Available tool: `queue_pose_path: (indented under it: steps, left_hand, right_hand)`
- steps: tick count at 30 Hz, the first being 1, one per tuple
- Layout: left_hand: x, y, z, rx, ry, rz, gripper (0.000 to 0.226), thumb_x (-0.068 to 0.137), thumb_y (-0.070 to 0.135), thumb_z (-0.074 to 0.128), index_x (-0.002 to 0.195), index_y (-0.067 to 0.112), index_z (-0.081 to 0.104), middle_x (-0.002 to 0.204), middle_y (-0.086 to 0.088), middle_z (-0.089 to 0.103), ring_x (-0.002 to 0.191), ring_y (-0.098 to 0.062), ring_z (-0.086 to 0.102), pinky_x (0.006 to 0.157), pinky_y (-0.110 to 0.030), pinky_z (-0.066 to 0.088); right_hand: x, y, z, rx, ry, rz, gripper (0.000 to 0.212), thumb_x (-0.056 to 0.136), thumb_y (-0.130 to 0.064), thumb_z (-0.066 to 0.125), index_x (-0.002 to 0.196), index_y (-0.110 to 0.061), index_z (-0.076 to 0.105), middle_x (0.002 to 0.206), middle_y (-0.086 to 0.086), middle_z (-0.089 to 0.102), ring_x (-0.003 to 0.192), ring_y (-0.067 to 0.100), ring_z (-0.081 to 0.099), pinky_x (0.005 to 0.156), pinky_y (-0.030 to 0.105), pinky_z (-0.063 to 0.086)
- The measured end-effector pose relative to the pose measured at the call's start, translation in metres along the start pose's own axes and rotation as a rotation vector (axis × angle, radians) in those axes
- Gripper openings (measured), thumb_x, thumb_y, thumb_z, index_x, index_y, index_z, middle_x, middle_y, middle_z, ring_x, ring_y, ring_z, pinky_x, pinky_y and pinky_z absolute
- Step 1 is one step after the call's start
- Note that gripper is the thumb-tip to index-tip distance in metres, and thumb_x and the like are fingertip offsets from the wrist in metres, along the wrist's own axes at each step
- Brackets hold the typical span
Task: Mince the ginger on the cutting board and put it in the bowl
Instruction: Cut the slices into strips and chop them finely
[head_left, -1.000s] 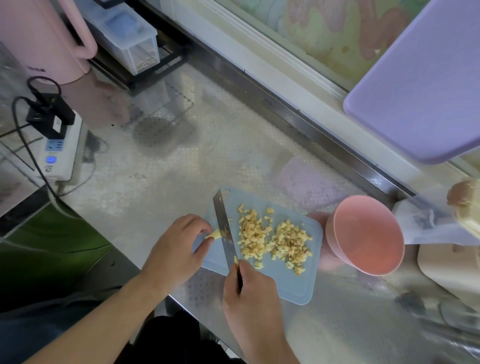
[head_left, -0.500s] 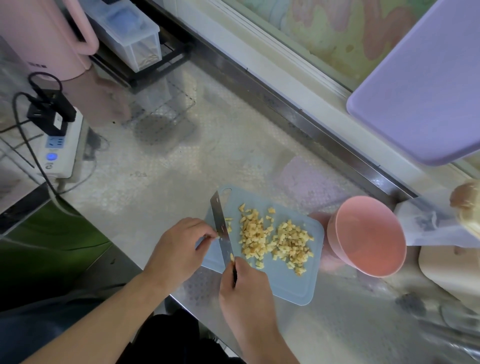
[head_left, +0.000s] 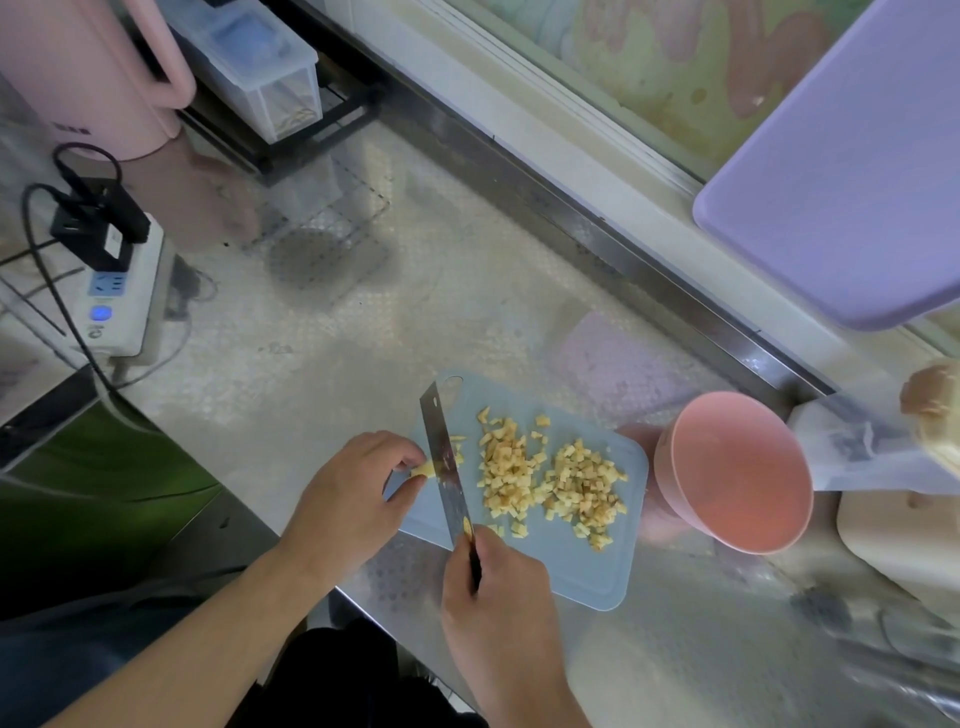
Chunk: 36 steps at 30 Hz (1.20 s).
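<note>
A light blue cutting board lies on the steel counter. Two heaps of diced ginger cover its middle. My left hand pinches a small uncut ginger piece at the board's left edge. My right hand grips the handle of a knife; its blade stands on the board right beside that piece, with a few fresh bits just right of it. The empty pink bowl sits tilted at the board's right end.
A lavender board leans at the upper right. A power strip with black plug and a pink jug sit at the left, a clear box on a black rack behind. The counter's front edge runs under my wrists.
The knife has chopped on through the ginger piece, leaving a few new bits right of the blade. My left hand's piece is shorter. The view has shifted slightly.
</note>
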<state>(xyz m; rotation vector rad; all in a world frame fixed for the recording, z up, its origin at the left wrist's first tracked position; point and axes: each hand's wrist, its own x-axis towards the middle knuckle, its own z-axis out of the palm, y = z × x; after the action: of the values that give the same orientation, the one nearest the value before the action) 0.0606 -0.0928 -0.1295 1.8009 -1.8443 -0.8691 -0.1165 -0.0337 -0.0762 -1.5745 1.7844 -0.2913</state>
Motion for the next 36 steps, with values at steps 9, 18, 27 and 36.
queue_pose_path:
  steps: [9,18,27,36]
  left_hand:
    - [0.005,-0.001,0.001,0.052,-0.021,0.043,0.008,0.090,0.022,0.078,0.091,0.029,0.074,0.089,0.022,0.066,0.086,-0.001,0.057,0.070,-0.006,0.039]
    - [0.003,0.003,-0.005,-0.042,-0.013,-0.049,0.011,0.095,0.026,0.073,0.096,0.033,0.065,0.092,0.021,0.063,0.092,0.002,0.060,0.076,-0.016,0.050]
    - [0.000,-0.001,-0.008,-0.107,-0.003,-0.047,0.018,0.093,0.014,0.072,0.099,0.030,0.065,0.095,0.022,0.063,0.095,0.000,0.061,0.082,-0.020,0.052]
    - [0.003,0.001,0.000,-0.025,-0.012,0.057,0.014,0.092,0.017,0.074,0.091,0.028,0.066,0.089,0.019,0.061,0.087,-0.004,0.058,0.072,-0.022,0.050]
  right_hand:
    - [0.002,-0.008,0.010,-0.094,-0.061,0.086,0.037,0.105,-0.028,0.041,0.070,-0.022,0.031,0.063,-0.002,0.044,0.060,0.018,0.042,0.050,0.030,0.026]
    - [0.007,-0.008,0.008,0.007,-0.008,0.029,0.039,0.106,-0.026,0.044,0.069,-0.021,0.032,0.057,-0.001,0.039,0.054,0.019,0.037,0.051,0.029,0.027]
    - [0.002,-0.014,0.009,-0.063,-0.039,0.055,0.036,0.104,-0.027,0.042,0.070,-0.021,0.031,0.061,-0.001,0.041,0.058,0.019,0.039,0.051,0.031,0.025]
    - [0.006,-0.016,0.018,-0.082,-0.079,0.092,0.037,0.104,-0.027,0.038,0.069,-0.023,0.028,0.064,-0.003,0.042,0.065,0.022,0.043,0.057,0.034,0.029]
